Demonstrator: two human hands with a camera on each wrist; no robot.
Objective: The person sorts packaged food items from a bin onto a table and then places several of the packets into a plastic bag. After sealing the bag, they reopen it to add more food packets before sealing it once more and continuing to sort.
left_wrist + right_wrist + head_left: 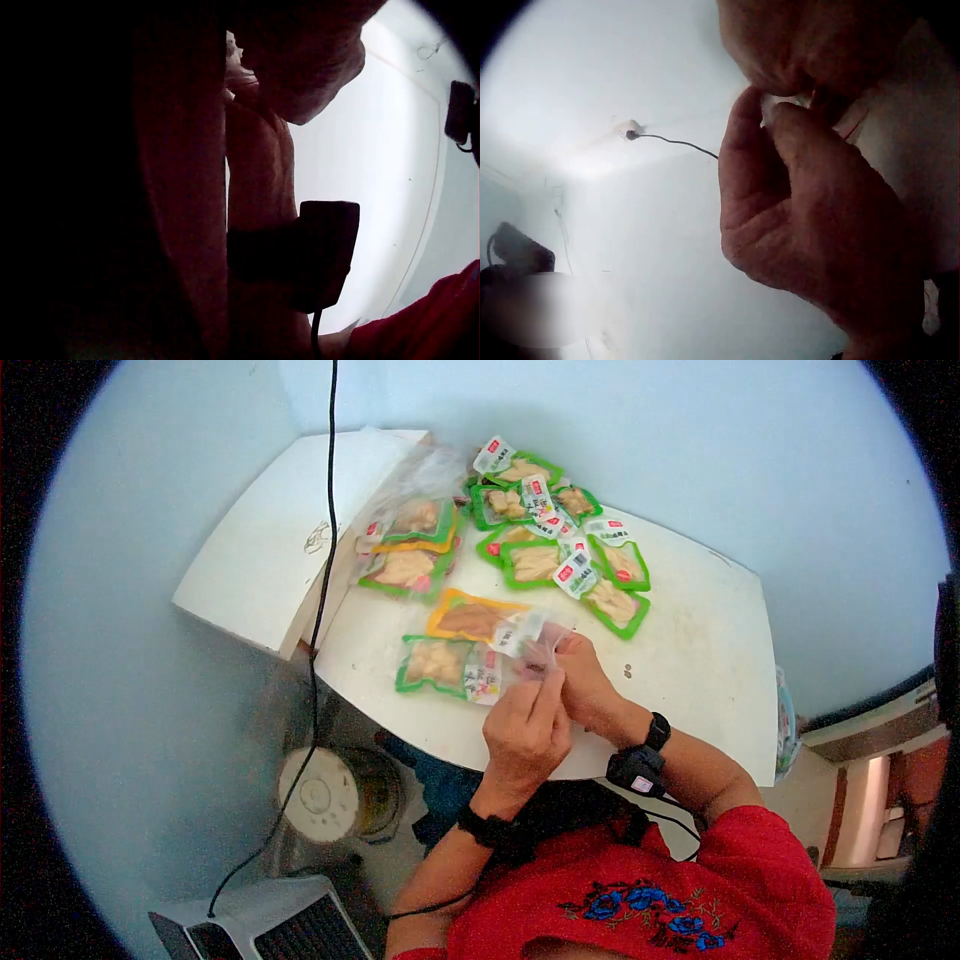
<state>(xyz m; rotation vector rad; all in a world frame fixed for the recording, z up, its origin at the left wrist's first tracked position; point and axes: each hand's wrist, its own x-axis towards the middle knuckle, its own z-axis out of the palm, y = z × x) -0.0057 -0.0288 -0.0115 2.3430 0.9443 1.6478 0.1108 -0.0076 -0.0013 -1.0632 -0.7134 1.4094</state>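
Note:
In the head view, a clear plastic bag (545,643) lies at the table's near side. It has an orange-edged food packet (470,620) and a green-edged food packet (435,662) at its left part. My left hand (527,732) pinches the bag's right end between thumb and fingers. Close against it, my right hand (588,678) grips the same end. A thumb and curled finger hold a whitish bit of film (769,111) in the right wrist view, with both hands together there. The left wrist view is mostly dark.
Other bagged packets (408,565) lie at the back left beside a raised white panel (270,530). A pile of green-edged packets (535,560) covers the back of the white table (690,650). A black cable (325,590) hangs at left, and a round-lidded bucket (318,795) stands below.

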